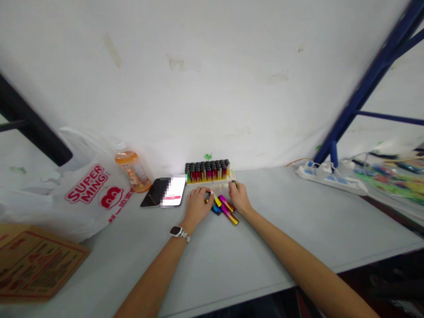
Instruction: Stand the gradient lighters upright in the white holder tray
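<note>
Several lighters [207,172] with black tops stand upright in close rows in a white tray [232,176] against the wall. In front of it, pink-and-gold lighters [229,215] and a blue one [216,209] lie loose on the table. My left hand [198,204], wearing a watch on its wrist, has its fingers curled at the top end of a yellowish lighter [216,201] in this pile. Just right of the pile, my right hand [239,196] is closed round a lighter, of which only a small dark green end [235,182] shows.
Left of the tray lies a tablet [154,194] with a partly bright screen. Beyond it are a bottle of orange drink [132,170], a white plastic bag [96,190] and a cardboard box [39,265]. A power strip [331,179] sits right, by a blue metal post [351,97].
</note>
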`<state>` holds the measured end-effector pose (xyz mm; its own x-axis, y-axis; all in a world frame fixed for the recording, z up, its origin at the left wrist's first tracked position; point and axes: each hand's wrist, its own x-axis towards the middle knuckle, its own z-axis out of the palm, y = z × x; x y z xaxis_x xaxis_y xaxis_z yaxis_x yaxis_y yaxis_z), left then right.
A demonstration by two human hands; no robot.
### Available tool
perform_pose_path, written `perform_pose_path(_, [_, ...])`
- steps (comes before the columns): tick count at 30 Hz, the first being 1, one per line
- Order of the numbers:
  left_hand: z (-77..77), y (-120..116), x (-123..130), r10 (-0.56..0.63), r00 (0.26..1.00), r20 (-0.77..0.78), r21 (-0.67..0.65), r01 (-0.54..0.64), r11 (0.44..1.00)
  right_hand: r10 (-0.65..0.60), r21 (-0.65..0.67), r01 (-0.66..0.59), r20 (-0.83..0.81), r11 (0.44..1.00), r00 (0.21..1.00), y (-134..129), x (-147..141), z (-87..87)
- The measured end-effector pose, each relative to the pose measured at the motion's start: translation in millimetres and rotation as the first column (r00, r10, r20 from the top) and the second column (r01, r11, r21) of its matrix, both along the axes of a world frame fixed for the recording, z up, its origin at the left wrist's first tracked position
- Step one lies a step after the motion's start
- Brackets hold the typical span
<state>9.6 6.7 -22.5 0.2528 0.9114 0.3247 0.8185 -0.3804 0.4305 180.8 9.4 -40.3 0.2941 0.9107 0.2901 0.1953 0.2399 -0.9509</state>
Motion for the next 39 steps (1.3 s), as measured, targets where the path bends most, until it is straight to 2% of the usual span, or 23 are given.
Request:
perform_pose_path(6, [-1.0,0.4,-0.4,0.001,1.0,0.003,0.009,-0.001,1.0,0.03,-0.007,-0.03,-0.063,1.0,0.998,1.4,1.2,-1.5])
perform_pose_path(14, [-3.9,2.3,-1.0,0.001,1.0,0.007,0.022,-0.001,1.0,0.195,0.062,-0.185,-0.232,0.981,0.953,-4.1,-2.0,13.3])
perform_pose_path(16, [-4.5,2.7,-1.2,-0.002,1.0,0.008,0.025,0.002,1.0,0.228,0.077,-0.217,-0.196,0.973,0.954,-2.4,2.9,14.5])
perform_pose_path(18, [-4.8,3.1,-1.3,-0.003,1.0,0.01,0.024,0.003,1.0,0.226,0.095,-0.218,-0.091,0.971,0.97,0.7,10.9,15.2])
perform_pose_path(21, [-5.0,3.5,-1.5,-0.005,1.0,0.015,0.023,0.005,1.0,0.117,0.157,-0.136,0.121,0.978,0.986,5.3,25.1,17.2])
perform_pose_path(23, [-4.8,3.4,-1.5,-0.008,1.0,0.016,0.025,0.008,1.0,0.06,0.198,-0.1,0.197,0.975,0.979,7.1,33.3,19.2])
perform_pose_path(30, [-3.3,2.0,-1.1,-0.007,1.0,0.015,0.02,0.006,1.0,0.024,0.152,-0.056,0.202,0.987,0.979,7.4,49.6,21.1])
perform_pose_path(39, [-2.5,2.0,-1.5,-0.01,1.0,0.011,0.003,0.01,1.0,-0.073,0.262,-0.016,0.327,0.965,0.942,20.5,55.6,18.9])
